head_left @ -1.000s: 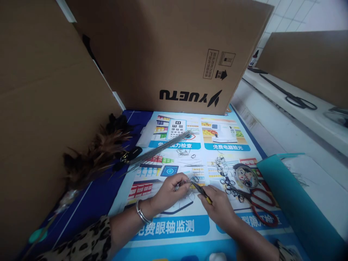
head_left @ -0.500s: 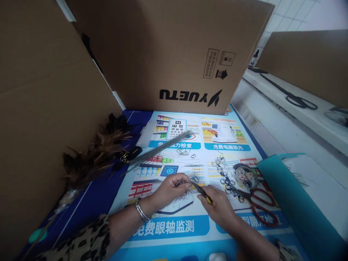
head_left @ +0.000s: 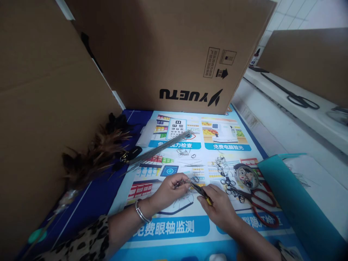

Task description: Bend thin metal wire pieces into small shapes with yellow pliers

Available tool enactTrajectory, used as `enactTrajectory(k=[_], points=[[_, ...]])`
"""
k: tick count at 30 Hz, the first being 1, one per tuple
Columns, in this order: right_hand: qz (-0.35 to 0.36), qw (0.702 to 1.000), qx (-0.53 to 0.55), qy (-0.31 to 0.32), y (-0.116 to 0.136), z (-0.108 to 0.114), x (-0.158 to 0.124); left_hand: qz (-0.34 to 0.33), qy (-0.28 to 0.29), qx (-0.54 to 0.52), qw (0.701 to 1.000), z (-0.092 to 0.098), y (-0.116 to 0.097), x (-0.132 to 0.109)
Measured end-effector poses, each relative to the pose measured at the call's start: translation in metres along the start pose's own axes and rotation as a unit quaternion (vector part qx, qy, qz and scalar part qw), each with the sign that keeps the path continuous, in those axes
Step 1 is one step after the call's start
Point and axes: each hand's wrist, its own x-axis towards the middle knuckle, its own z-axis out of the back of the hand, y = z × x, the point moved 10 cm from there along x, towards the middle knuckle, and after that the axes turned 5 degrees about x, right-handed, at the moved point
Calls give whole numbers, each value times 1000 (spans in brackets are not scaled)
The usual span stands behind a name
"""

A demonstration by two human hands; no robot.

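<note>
My left hand (head_left: 172, 189), with a silver bangle (head_left: 142, 211) at the wrist, pinches a small piece of bent wire (head_left: 182, 182); its exact shape is too fine to make out. Closed around yellow-and-black handles, my right hand (head_left: 219, 206) holds pliers (head_left: 202, 192). Their jaws point left and meet the wire at my left fingertips. More thin wire ends (head_left: 187, 198) show below the left fingers. To the right lie several small black rings (head_left: 231, 185) and red-handled scissors (head_left: 262, 203). Beyond the hands rests a bundle of straight thin wires (head_left: 163, 146).
A round clear dish (head_left: 247, 176) sits by the scissors. At right stands a teal box (head_left: 296, 203). Brown feathers (head_left: 95, 152) lie at left. Cardboard panels (head_left: 174, 54) wall the back and left. Black scissors (head_left: 296, 98) rest on a ledge.
The wire ends below my left fingers have shifted slightly. Both hands stay in nearly the same place, with the plier jaws still at the left fingertips.
</note>
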Motion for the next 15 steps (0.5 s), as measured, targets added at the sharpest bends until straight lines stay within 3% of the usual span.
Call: enactTrajectory(k=[15], points=[[21, 998, -54, -26, 5, -1, -1, -69, -39, 121, 989, 4, -14, -2]])
